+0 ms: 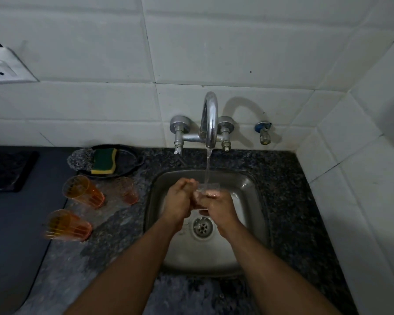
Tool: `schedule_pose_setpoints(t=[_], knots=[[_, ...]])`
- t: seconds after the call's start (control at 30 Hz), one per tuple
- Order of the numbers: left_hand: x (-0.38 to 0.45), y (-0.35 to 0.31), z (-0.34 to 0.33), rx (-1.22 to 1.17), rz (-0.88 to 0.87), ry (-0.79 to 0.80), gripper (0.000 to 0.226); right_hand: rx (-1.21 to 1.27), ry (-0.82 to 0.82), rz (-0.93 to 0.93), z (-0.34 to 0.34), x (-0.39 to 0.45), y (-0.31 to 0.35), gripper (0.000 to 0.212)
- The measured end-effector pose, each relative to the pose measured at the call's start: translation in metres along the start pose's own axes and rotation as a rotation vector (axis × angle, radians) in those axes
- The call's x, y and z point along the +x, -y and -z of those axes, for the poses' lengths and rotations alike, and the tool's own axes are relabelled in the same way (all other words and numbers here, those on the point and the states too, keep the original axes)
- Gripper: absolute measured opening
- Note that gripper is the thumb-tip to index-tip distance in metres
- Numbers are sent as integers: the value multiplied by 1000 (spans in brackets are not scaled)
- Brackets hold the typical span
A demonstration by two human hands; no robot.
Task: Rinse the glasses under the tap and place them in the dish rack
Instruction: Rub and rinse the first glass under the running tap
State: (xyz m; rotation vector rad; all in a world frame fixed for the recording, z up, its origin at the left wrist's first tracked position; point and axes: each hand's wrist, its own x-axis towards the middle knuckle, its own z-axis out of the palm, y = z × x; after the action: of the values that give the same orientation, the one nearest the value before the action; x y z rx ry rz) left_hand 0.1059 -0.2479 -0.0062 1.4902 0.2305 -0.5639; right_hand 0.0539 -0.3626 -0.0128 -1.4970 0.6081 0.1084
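A clear glass (210, 187) is held over the steel sink (253, 196), right under the running stream from the chrome tap (210, 119). My right hand (218, 204) grips it from the right and below. My left hand (180, 198) closes on its left side, fingers curled at the rim. Most of the glass is hidden by the hands. On the counter left of the sink stand three orange-tinted glasses: one at the back left (82, 189), a paler one (126, 189) beside the sink, one nearer (66, 225).
A black dish (127, 158) with a green-yellow sponge (104, 161) and a steel scrubber (81, 158) sits behind the glasses. A grey mat (11, 214) covers the counter's left. A small side tap (264, 131) and white tiled walls close the right corner.
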Motion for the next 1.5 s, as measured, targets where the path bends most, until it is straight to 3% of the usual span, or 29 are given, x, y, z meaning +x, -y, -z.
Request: schedule_pose_setpoints(t=[0.1, 0.2, 0.27, 0.37, 0.43, 0.5, 0.6, 0.67, 0.77, 0.83, 0.9, 0.97, 1.1, 1.2, 1.3, 1.37, 1.43, 1.5], knots=[[6, -4, -6, 39, 55, -134, 31, 100, -30, -53, -5, -5, 9, 24], [10, 3, -8, 133, 15, -118, 38, 191, -142, -234, -3, 0, 14, 40], [8, 14, -11, 248, -95, -45, 27, 260, -205, -328, -1, 5, 19, 37], [8, 21, -13, 138, -154, -56, 15, 178, -153, -242, 3, 6, 24, 26], [17, 16, -8, 73, -89, -149, 28, 24, -5, -89, 6, -1, 20, 12], [17, 1, -7, 66, 31, -162, 33, -89, 92, 3, 9, -6, 14, 17], [13, -8, -7, 125, 10, -24, 32, -11, 16, -34, 9, -3, 12, 7], [12, -3, -7, 100, -36, 40, 19, 80, -54, -96, 6, 2, 17, 5], [12, 3, -7, -54, -82, 14, 8, 112, -47, -160, -2, 5, 26, 10], [17, 2, -6, -153, 0, -48, 14, 88, 13, -138, -3, 6, 29, 10], [24, -4, -4, -153, 206, -92, 26, -26, 85, -33, 0, 7, 26, 8], [24, -14, -2, -103, 339, -45, 32, -130, 78, 42, 3, 5, 20, 15], [13, -3, -10, -14, 158, 11, 30, 61, -128, -125, 0, 9, 25, 44], [11, 14, -8, -137, 34, -16, 22, 84, 2, -163, 4, 9, 28, 39], [19, 14, -1, -145, 132, -42, 30, -89, 139, -61, 13, 1, 22, 27], [16, 11, -3, -98, 160, 3, 40, -87, 38, -55, 13, -2, 21, 41], [9, 12, -9, -54, 112, 21, 34, 26, -84, -146, 10, -1, 25, 58], [5, 17, -10, -64, 62, 17, 27, 90, -73, -232, 10, 0, 33, 58]])
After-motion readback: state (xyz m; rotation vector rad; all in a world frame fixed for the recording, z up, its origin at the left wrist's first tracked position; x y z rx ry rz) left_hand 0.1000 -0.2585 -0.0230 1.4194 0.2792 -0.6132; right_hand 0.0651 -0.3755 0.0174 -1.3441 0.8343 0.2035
